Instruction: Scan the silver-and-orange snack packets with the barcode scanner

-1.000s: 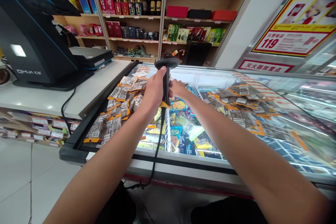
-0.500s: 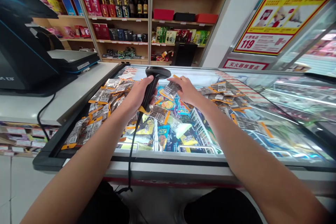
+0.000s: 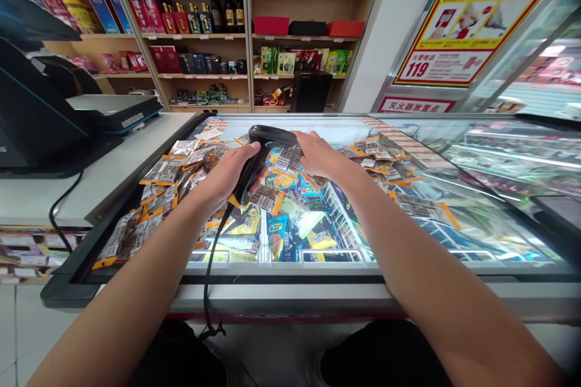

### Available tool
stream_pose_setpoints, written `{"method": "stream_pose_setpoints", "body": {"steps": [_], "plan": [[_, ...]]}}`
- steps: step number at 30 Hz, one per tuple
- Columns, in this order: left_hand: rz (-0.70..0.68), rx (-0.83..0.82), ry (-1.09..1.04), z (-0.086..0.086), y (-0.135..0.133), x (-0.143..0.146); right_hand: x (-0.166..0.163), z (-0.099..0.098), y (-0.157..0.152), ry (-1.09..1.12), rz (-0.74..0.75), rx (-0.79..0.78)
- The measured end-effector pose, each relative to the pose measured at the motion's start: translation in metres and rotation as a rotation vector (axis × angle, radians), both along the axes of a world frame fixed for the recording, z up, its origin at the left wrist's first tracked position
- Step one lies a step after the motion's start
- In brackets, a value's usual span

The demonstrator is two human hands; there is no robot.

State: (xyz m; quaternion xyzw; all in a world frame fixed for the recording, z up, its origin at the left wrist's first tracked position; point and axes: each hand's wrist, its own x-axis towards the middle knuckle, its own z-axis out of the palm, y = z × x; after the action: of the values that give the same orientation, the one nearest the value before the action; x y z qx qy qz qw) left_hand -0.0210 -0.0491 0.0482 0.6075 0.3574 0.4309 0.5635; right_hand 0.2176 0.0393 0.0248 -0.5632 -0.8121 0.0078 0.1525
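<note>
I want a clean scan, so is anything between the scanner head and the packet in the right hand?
Nothing visible. The scanner in the left hand has its head just above the packet held by the right hand, with no other thing between them.

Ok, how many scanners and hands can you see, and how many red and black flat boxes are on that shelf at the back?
scanner: 1
hands, left hand and right hand: 2
red flat boxes: 2
black flat box: 1
Total: 6
</note>
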Motion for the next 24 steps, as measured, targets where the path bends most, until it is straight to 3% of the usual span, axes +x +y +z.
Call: {"method": "stream_pose_setpoints", "body": {"steps": [6,18,24], "plan": [[-0.002,-0.033,0.078,0.004,-0.006,0.003,0.002,-0.001,0.000,0.007,-0.023,-0.032],[0.022,-0.023,0.015,0.001,-0.001,-0.001,0.003,0.006,0.000,-0.029,-0.048,-0.023],[0.089,0.002,-0.102,0.001,0.005,-0.005,0.034,0.014,0.004,-0.142,-0.363,0.038]]}}
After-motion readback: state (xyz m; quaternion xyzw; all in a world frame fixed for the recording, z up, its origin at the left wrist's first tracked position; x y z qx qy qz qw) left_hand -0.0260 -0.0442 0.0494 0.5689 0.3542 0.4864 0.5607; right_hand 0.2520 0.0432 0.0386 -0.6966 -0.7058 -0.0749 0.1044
